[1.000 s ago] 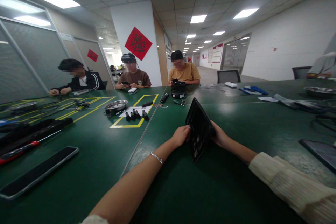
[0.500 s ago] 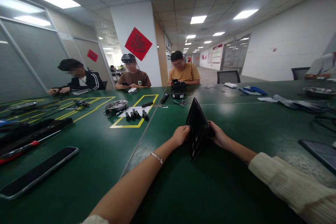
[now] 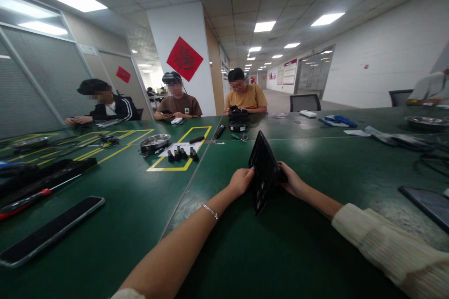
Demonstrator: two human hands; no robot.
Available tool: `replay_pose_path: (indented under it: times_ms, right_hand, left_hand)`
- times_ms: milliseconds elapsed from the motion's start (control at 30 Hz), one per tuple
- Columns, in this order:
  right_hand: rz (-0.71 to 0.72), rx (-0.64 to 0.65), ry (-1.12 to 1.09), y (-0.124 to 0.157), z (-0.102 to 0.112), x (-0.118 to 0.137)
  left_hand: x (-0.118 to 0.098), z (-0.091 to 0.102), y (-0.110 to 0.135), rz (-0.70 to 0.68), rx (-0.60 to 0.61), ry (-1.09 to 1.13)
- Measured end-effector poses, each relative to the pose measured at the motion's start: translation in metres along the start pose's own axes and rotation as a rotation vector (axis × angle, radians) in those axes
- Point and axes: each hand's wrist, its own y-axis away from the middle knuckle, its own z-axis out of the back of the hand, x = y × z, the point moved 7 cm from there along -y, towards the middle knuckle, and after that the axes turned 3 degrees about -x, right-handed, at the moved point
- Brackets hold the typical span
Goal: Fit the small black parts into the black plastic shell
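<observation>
A flat black panel [image 3: 264, 175] with a glossy, reflecting face stands on edge, tilted, above the green table in front of me; its exact kind does not show. My left hand [image 3: 242, 181] grips its left edge, fingers closed and partly hidden behind it. From the right side, my right hand [image 3: 290, 180] has its fingers wrapped round the panel's other face, where a dark part sticks out. The fingertips there are hidden.
On the green table [image 3: 210, 261], several small black cylinders [image 3: 182, 153] stand near a metal bowl [image 3: 155, 141]. A long dark grey-rimmed slab [image 3: 52, 229] lies left, a tablet-like device [image 3: 426, 205] right. Three people [image 3: 245, 96] sit across; another person [image 3: 430, 88] is at far right.
My hands and the black panel stay in practically the same place. At the far left, the seated person's hands have shifted slightly.
</observation>
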Motion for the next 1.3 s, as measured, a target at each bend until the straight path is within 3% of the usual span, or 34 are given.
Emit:
replay_pose_path:
  times_ms: [200,400,767,1067,1300]
  right_hand:
    - [-0.011,-0.017,0.023,0.000,-0.002,0.000]
    - [-0.009,-0.014,0.025,0.002,-0.004,0.002]
    - [-0.006,-0.002,0.032,-0.004,-0.001,-0.003]
    - [-0.004,0.011,0.047,-0.005,0.000,-0.004]
    - [-0.004,0.017,0.051,-0.007,0.002,-0.007]
  left_hand:
    - [-0.008,0.012,0.006,0.029,-0.075,-0.286]
    - [-0.015,0.014,0.007,-0.070,-0.133,-0.411]
    - [-0.014,0.015,0.007,-0.062,-0.121,-0.351]
    - [-0.015,0.012,0.009,-0.074,-0.101,-0.448]
    - [-0.012,0.011,0.004,-0.077,-0.075,-0.252]
